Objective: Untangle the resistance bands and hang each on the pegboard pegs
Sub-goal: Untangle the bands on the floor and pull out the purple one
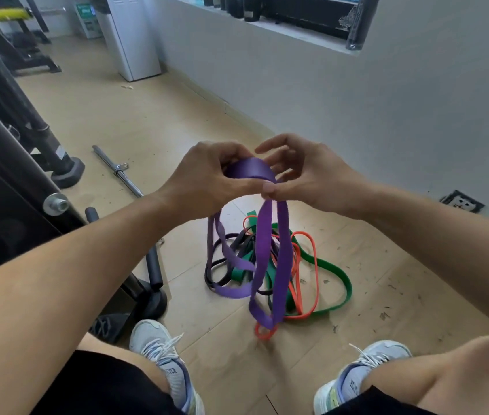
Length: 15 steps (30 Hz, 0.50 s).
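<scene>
Purple band (267, 250) hangs in long loops from both hands, its top fold pinched between the left hand (207, 175) and the right hand (306, 175), whose fingers curl round it. Below, on the floor (147, 121), lie a green band (333, 268), an orange band (309, 295) and a dark band (222, 265), tangled together. Two pale sneakers (162, 354) flank the heap; a steel bar (114, 169) lies well apart.

purple band (267, 259) held up, green (331, 266), orange (304, 274), black (222, 265) bands tangled on floor

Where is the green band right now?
The green band lies on the floor in the tangled pile, on its right side, beneath the hanging purple band and beside the orange band.
</scene>
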{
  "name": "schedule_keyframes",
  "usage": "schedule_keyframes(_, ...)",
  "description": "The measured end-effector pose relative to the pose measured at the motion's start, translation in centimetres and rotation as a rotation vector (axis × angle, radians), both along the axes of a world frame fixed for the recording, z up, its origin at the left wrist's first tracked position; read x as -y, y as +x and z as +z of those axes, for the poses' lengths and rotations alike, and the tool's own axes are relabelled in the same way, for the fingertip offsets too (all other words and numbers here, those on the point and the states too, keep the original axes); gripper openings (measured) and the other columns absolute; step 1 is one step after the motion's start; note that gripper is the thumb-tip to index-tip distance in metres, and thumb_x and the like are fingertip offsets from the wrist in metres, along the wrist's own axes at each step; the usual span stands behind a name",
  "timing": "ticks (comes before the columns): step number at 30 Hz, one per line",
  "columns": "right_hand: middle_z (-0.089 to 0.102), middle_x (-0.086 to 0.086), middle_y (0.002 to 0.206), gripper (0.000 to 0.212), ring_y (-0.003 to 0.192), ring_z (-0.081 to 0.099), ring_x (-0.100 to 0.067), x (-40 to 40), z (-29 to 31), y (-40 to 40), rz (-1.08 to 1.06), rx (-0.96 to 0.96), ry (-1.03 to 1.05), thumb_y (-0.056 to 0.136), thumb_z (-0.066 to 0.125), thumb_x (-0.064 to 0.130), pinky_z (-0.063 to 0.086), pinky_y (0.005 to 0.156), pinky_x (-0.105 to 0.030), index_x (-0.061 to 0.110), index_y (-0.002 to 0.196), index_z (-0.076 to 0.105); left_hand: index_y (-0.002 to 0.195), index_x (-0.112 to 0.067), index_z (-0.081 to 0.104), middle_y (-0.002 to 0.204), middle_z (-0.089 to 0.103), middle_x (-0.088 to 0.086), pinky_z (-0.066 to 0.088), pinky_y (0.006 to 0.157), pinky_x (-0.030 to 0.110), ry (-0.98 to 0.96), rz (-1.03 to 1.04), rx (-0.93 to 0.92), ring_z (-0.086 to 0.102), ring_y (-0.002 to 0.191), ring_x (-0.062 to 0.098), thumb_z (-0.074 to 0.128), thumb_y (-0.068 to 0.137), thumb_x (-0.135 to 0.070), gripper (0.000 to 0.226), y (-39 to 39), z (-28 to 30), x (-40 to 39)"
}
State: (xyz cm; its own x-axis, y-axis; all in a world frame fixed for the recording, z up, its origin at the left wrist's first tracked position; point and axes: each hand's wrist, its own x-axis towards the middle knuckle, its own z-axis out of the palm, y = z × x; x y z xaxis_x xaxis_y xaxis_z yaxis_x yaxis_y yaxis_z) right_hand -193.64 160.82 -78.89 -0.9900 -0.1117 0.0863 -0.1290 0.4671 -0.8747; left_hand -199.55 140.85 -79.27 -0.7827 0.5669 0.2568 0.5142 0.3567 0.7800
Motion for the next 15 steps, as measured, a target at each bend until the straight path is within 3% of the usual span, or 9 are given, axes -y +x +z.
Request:
schedule_keyframes(3, 0.076, 0.003, 0.107, 0.039, 0.097, 0.073, -0.011, 0.0, -2.1, 0.0, 0.118, 0.203, 0.127, 0.082, 0.087, 0.018, 0.06, 0.088, -0.03, 0.022, 0.116, 0.069, 0.087, -0.016, 0.072, 0.073, 0.071, 0.005, 0.052, 0.062, 0.033, 0.078, 0.004, 0.061, 0.059, 0.061, 0.014, 0.089, 0.072, -0.035, 0.029, 0.6, 0.0, -0.5)
schedule_keyframes(8, 0.076, 0.014, 0.083, 0.012, 0.081, 0.073, -0.005, 0.0, -4.3, 0.4, 0.172, 0.333, 0.134, 0.09, 0.08, 0.021, 0.053, 0.07, -0.016, 0.027, 0.092, 0.069, 0.083, -0.011, 0.068, 0.055, 0.056, -0.01, 0.043, 0.052, 0.025, 0.179, 0.081, 0.088, 0.049, 0.049, 0.012, 0.085, 0.079, -0.034, 0.029, 0.4, 0.6, -0.1)
schedule_keyframes(10, 0.071, 0.014, 0.074, 0.016, 0.072, 0.068, -0.004, -0.2, -4.4, 0.0, 0.146, 0.313, 0.142, 0.09, 0.079, 0.02, 0.053, 0.068, -0.022, 0.024, 0.086, 0.063, 0.082, -0.014, 0.065, 0.056, 0.053, -0.011, 0.042, 0.051, 0.023, 0.172, 0.076, 0.134, 0.046, 0.051, 0.013, 0.083, 0.081, -0.033, 0.027, 0.4, 0.6, 0.1)
schedule_keyframes(13, 0.061, 0.001, 0.08, 0.028, 0.076, 0.061, -0.014, -0.6, -4.9, -0.5, 0.104, 0.28, 0.181, 0.083, 0.08, 0.023, 0.058, 0.079, -0.047, 0.014, 0.091, 0.055, 0.082, -0.015, 0.061, 0.059, 0.054, -0.006, 0.048, 0.051, 0.025, 0.21, 0.079, 0.195, 0.048, 0.051, 0.014, 0.085, 0.08, -0.028, 0.026, 0.1, 0.7, 0.5)
schedule_keyframes(15, 0.064, -0.005, 0.091, 0.027, 0.085, 0.064, -0.018, -0.8, -4.9, -0.6, 0.058, 0.268, 0.116, 0.085, 0.078, 0.011, 0.059, 0.087, -0.046, 0.01, 0.104, 0.058, 0.083, -0.014, 0.062, 0.066, 0.057, -0.002, 0.057, 0.057, 0.029, 0.238, 0.065, 0.229, 0.051, 0.056, 0.014, 0.088, 0.075, -0.026, 0.029, -0.1, 0.9, 0.7)
